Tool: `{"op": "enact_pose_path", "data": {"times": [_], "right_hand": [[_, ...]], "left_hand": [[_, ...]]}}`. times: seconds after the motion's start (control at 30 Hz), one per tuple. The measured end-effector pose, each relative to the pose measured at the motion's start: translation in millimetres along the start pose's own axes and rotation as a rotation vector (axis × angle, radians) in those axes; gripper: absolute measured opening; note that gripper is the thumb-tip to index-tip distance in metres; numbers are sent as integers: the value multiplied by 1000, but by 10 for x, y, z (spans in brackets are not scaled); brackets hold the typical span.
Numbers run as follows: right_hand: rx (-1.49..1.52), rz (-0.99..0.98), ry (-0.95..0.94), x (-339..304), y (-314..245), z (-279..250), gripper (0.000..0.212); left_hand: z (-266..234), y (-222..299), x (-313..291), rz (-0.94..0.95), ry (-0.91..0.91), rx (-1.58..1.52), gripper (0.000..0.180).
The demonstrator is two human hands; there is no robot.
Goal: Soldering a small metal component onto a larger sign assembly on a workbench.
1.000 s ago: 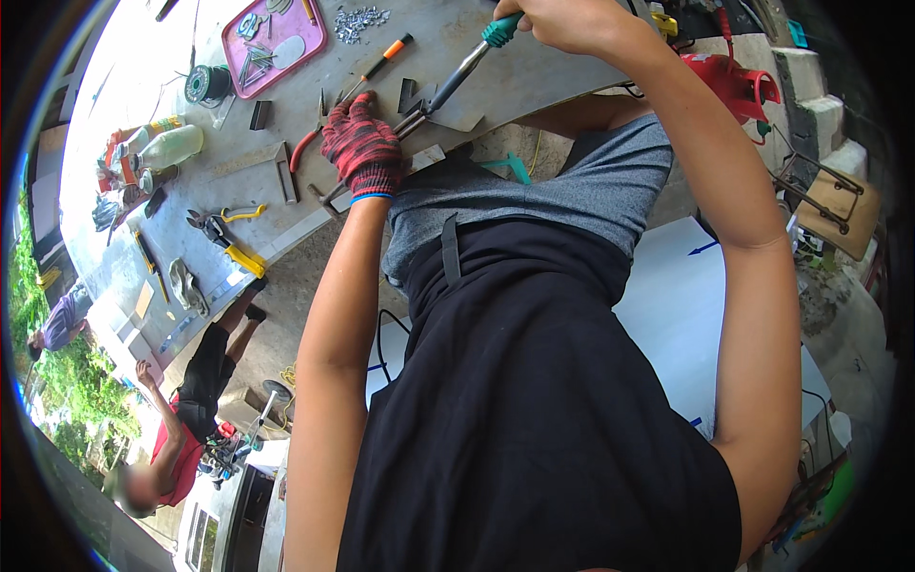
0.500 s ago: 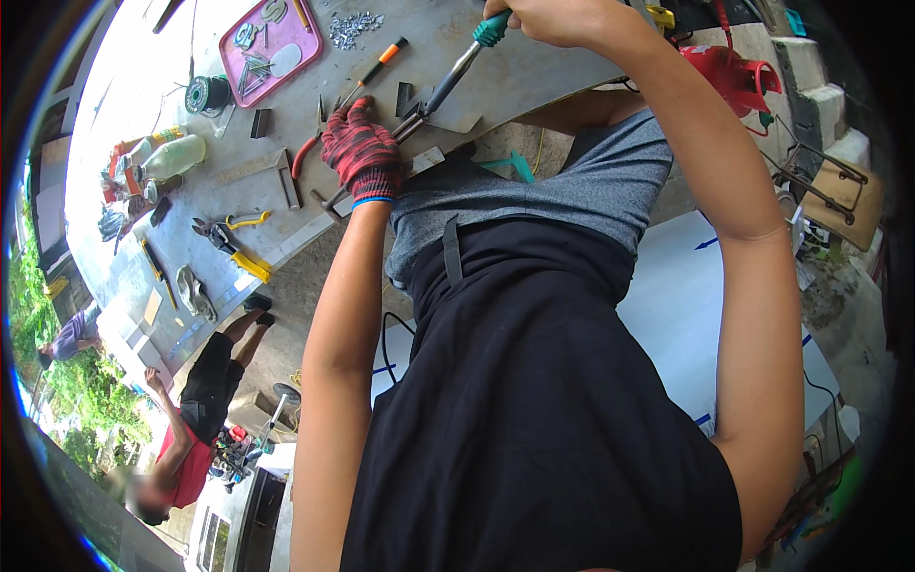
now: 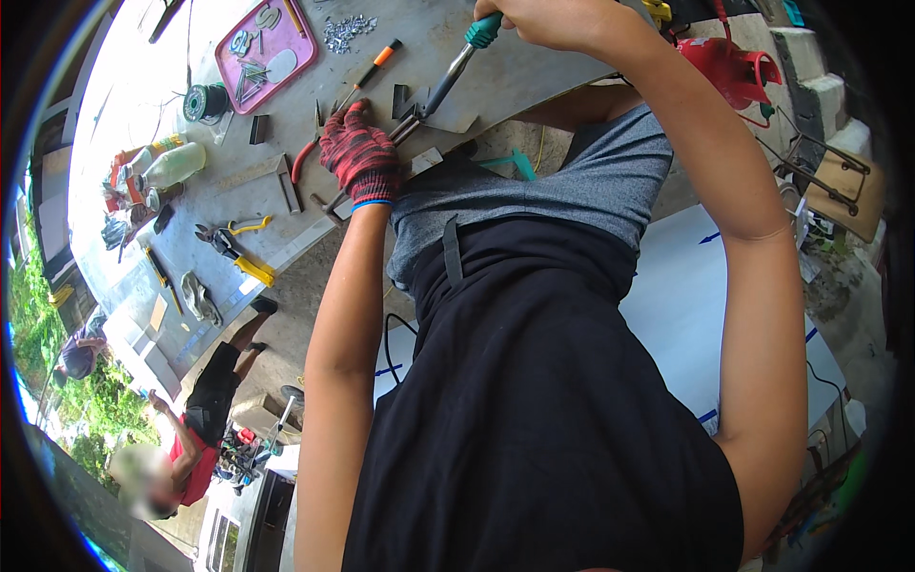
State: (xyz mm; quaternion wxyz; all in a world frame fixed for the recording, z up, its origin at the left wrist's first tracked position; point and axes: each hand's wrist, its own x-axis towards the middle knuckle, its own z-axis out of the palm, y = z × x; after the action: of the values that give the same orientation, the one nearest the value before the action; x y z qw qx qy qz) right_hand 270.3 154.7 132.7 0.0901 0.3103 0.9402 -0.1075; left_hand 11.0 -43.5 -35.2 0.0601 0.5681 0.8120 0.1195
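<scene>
My left hand (image 3: 360, 157), in a red and black knit glove, rests on the metal table with its fingers curled over a narrow metal strip (image 3: 404, 132) near the front edge. At the top, my bare right hand (image 3: 510, 13) grips the teal handle of a long tool (image 3: 454, 76) with a shiny shaft and a dark end, much like a soldering iron. Its dark end comes down at the strip, just right of the glove; exact contact is too small to tell. Beside the glove lie red-handled pliers (image 3: 304, 160) and an orange and black screwdriver (image 3: 377, 63).
A pink tray (image 3: 225, 59) of metal parts stands far left, with small metal bits (image 3: 349, 34) beside it. Nearby are a wire spool (image 3: 203, 103), bottles (image 3: 177, 164) and yellow-handled snips (image 3: 234, 250). A red gas cylinder (image 3: 715, 67) stands right; two people are at left.
My right hand and the teal-handled tool have shifted slightly left. The gloved left hand stays in place. The view has moved a little, and the people at left have changed posture.
</scene>
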Motion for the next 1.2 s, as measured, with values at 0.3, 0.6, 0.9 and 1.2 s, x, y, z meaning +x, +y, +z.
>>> {"op": "enact_pose_path", "data": {"times": [0.3,0.6,0.9,1.2], "right_hand": [[-19,14,-29,-36,-84,-120,23],[-46,17,-7,-13,-73,-52,22],[-173,-28,65,12,-93,23,18],[-104,-22,64,11,-75,9,18]], "left_hand": [[-4,-7,-5,-8,-10,14,45],[-22,18,6,-4,-7,-2,44],[-7,0,1,7,9,4,46],[11,-29,-9,2,2,11,46]]}}
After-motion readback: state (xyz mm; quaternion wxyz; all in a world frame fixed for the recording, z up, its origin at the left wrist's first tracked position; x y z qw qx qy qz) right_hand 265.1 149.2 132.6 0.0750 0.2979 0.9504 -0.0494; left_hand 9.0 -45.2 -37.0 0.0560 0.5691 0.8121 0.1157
